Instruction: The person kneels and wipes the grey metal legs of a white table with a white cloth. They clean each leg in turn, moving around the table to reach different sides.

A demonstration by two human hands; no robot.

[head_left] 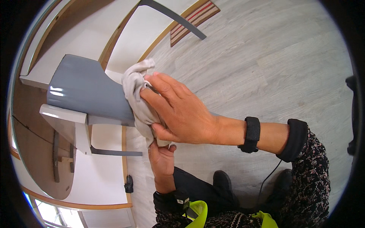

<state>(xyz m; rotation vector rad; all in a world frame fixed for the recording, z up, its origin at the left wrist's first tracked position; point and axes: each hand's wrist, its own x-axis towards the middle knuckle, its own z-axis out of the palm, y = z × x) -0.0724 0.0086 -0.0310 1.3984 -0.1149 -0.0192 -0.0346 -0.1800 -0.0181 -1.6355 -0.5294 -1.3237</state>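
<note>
Clearly the right hand (182,114) lies flat, fingers together and stretched toward ten o'clock, pressing a crumpled pale grey cloth (137,91) against the edge of a glossy blue-grey panel (85,91). Its palm covers much of the cloth; nothing is pinched, it is an open-handed press. The left hand (162,161), at six o'clock from the right, reaches up beneath it, thumb showing, and seems to hold the cloth's lower tail, though how tightly its fingers close I cannot tell.

To wipe well here, I would judge that steady pressure through the whole palm matters, with the lower hand keeping the loose end gathered so it does not drag.

The cloth looks soft and wrinkled, bunched into folds, one corner poking up toward twelve o'clock above the fingertips. It sits at the panel's right edge, near the picture's middle. The panel shines, catching window light at nine o'clock, over a pale wood-plank floor (266,57).
</note>
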